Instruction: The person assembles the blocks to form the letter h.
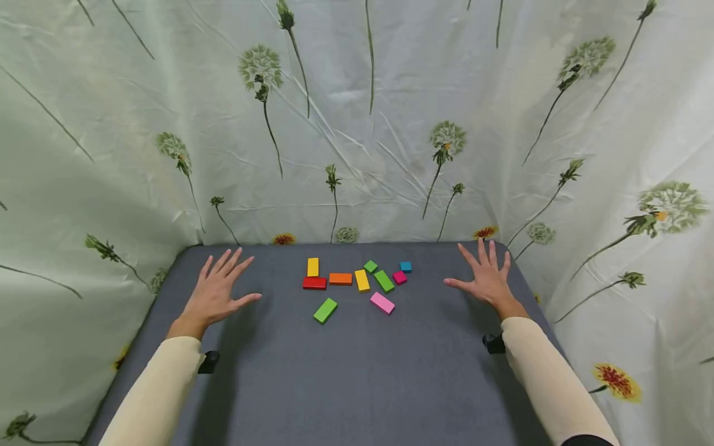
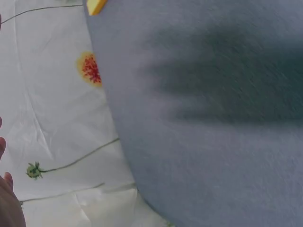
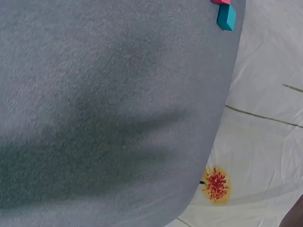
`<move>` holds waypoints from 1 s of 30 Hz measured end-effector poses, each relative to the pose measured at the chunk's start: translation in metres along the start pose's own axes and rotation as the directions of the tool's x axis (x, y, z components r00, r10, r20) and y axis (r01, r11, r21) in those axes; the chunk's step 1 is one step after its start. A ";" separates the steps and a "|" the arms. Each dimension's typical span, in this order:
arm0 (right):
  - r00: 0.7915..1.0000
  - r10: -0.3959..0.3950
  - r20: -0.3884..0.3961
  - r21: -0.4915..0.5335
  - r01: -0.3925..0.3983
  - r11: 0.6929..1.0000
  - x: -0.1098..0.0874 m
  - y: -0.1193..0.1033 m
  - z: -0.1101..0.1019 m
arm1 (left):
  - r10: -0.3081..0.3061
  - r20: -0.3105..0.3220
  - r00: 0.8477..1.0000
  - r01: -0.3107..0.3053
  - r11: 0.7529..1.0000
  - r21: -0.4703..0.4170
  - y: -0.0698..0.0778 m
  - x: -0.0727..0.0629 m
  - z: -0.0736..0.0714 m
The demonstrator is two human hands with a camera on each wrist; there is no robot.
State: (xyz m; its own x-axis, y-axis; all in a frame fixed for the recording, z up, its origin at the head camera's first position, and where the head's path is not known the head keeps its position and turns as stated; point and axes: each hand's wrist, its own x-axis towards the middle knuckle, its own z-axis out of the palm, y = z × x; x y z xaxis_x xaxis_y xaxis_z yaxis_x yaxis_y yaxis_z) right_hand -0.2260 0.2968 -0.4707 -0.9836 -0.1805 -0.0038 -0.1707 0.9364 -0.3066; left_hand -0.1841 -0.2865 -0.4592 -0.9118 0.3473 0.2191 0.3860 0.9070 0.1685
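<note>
Several coloured blocks lie loose at the far middle of the grey table. On the left of the group a yellow block [image 1: 313,267] meets a red block [image 1: 315,283]; an orange block [image 1: 341,279] and another yellow block [image 1: 362,280] follow. Farther right are two green blocks, one small [image 1: 370,266] and one longer [image 1: 383,281], a magenta block [image 1: 400,277] and a blue block [image 1: 405,267]. Nearer lie a green block [image 1: 325,311] and a pink block [image 1: 382,303]. My left hand [image 1: 214,294] and right hand [image 1: 486,280] hover either side, fingers spread, holding nothing.
A grey cloth-covered table [image 1: 357,384] spreads under both arms, with rounded far corners. A pale curtain [image 1: 357,124] printed with dandelions hangs behind it and at both sides. Each wrist carries a small dark camera [image 1: 209,362].
</note>
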 end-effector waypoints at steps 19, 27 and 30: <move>0.996 -0.084 0.005 0.032 0.084 0.996 0.014 -0.036 0.018 | 0.101 0.109 0.989 -0.095 0.994 -0.056 0.042 0.026 0.039; 0.990 -0.143 0.017 0.059 0.141 0.988 0.020 -0.055 0.031 | 0.159 0.121 0.980 -0.150 0.985 -0.082 0.061 0.033 0.066; 0.985 -0.172 0.021 0.064 0.171 0.983 0.021 -0.061 0.037 | 0.190 0.114 0.975 -0.181 0.979 -0.089 0.068 0.035 0.075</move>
State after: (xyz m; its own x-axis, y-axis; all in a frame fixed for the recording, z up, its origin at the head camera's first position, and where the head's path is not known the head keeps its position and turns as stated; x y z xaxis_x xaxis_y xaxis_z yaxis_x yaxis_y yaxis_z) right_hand -0.2345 0.2244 -0.4867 -0.9380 -0.3454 0.0294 -0.3320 0.8708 -0.3626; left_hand -0.2006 -0.1946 -0.5125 -0.8317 0.5383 0.1364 0.5553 0.8044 0.2114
